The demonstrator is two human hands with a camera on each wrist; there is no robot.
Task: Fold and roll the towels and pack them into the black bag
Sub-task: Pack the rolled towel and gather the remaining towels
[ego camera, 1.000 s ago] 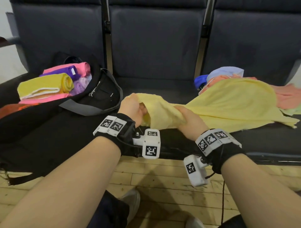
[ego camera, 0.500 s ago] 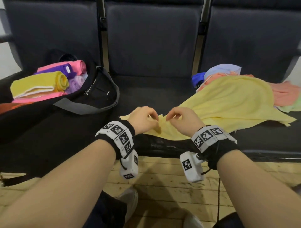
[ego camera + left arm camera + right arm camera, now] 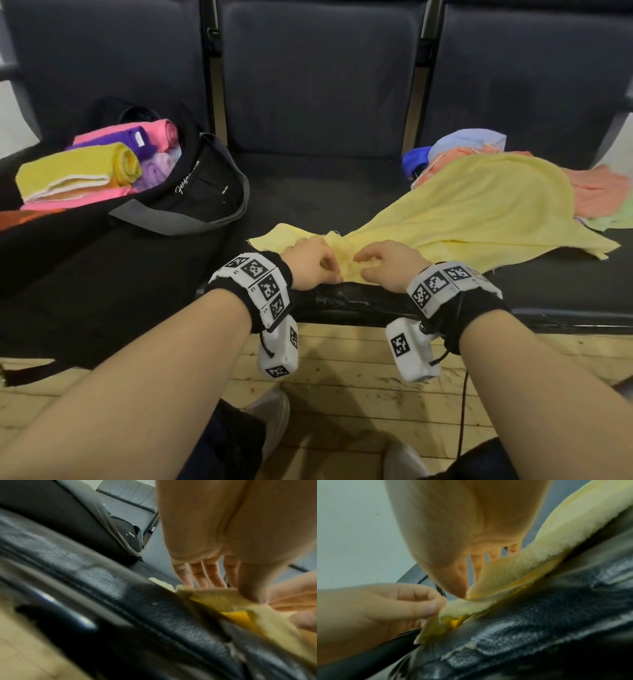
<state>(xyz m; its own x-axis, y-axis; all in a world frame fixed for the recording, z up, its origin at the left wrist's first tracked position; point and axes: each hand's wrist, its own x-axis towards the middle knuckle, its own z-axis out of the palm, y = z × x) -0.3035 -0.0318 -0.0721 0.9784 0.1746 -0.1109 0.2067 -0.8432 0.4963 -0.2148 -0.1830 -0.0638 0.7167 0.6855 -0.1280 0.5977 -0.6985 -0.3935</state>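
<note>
Head view looks down at bench; wrist views close, share yellow towel [image 3: 462, 209].

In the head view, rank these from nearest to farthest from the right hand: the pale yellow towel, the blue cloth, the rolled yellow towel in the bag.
1. pale yellow towel: pinched by the right hand, front seat edge.
2. blue cloth: behind, in the pile to the right.
3. rolled yellow towel: far left, in the black bag.

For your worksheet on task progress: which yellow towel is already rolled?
The darker yellow towel in the black bag; the pale yellow towel lies spread on the seat.
</note>
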